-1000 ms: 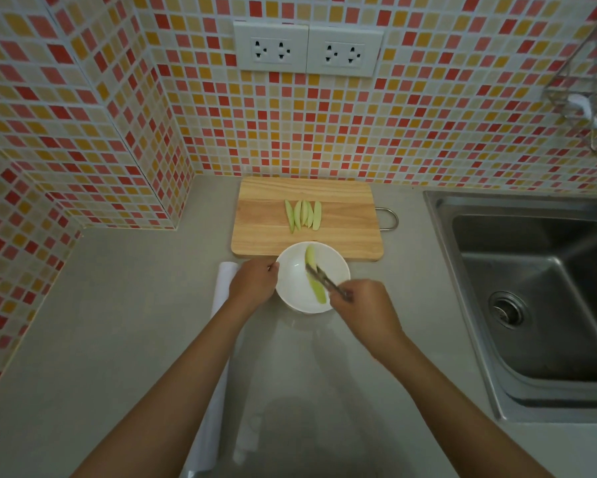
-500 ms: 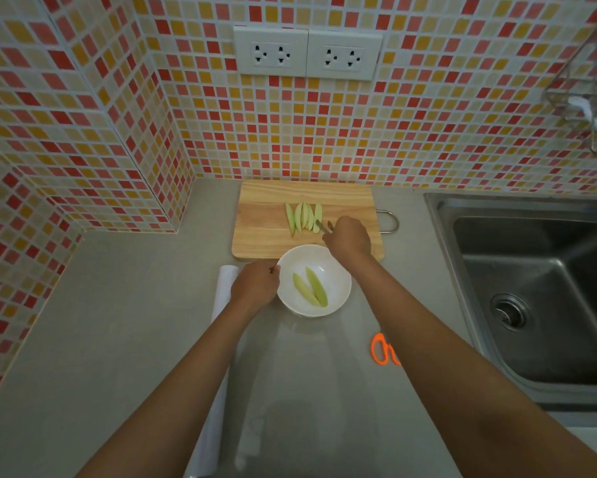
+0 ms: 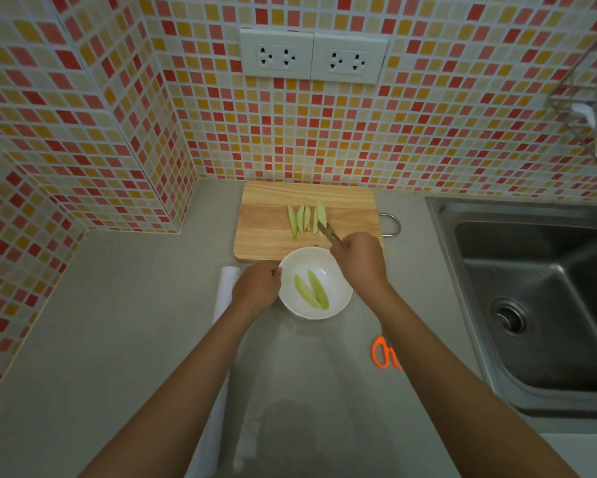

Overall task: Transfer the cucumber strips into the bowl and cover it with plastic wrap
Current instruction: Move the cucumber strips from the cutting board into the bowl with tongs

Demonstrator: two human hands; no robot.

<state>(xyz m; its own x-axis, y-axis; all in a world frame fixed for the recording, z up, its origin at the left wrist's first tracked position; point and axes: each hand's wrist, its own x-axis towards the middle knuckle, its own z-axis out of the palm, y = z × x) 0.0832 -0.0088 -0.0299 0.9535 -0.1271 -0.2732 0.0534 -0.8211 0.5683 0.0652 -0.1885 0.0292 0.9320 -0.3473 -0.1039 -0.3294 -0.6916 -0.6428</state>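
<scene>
A white bowl [image 3: 338,298] stands in front of a wooden cutting board [image 3: 345,208] and holds two cucumber strips [image 3: 311,291]. Several more strips [image 3: 305,219] lie side by side on the board. My right hand [image 3: 359,258] grips metal tongs [image 3: 329,232], whose tips pinch the rightmost strip on the board. My left hand [image 3: 257,284] steadies the bowl's left rim. A roll of plastic wrap [image 3: 226,288] lies left of the bowl, with a clear sheet [image 3: 307,374] pulled out over the counter under my arms.
Orange-handled scissors [image 3: 382,352] lie on the counter right of my right forearm. A steel sink [image 3: 538,298] fills the right side. Tiled walls close off the back and left, with two sockets [image 3: 312,56] above the board.
One second ago the tongs were laying a strip into the bowl. My right hand then went back to the board, and the tongs now grip the rightmost strip. The left hand stayed put.
</scene>
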